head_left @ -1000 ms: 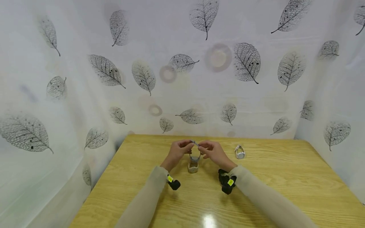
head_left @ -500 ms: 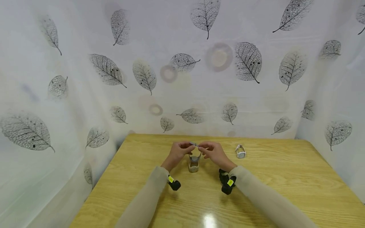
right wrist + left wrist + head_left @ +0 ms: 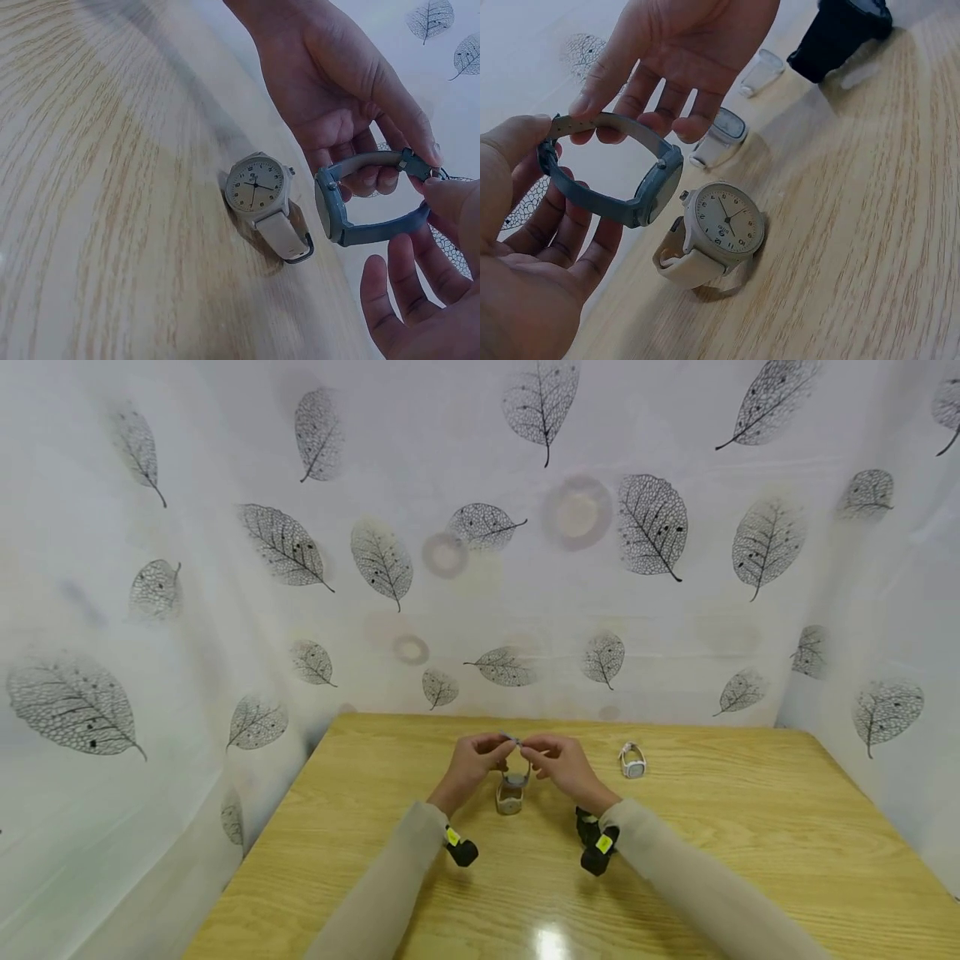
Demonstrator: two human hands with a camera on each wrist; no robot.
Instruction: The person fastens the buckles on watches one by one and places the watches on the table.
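Observation:
A blue-grey wristwatch (image 3: 600,199) hangs face-down in a loop above the table, pinched by its strap between both hands. My left hand (image 3: 467,770) has thumb and fingers on the buckle side of the strap. My right hand (image 3: 561,767) pinches the strap close beside it, thumb and fingertips almost meeting the left ones. Whether the strap pin sits in a hole cannot be told. Just below, on the table, stands a beige watch (image 3: 256,186) with a round dial and its strap looped; neither hand touches it.
A white watch (image 3: 633,768) with a squarish face stands on the wooden table (image 3: 720,827) to the right of the hands. Black wrist cameras (image 3: 597,853) sit low over the tabletop. A leaf-patterned curtain (image 3: 540,602) hangs behind and at both sides.
Both hands stay in nearly the same place, with small finger movements at the strap ends. The beige and white watches have not moved.

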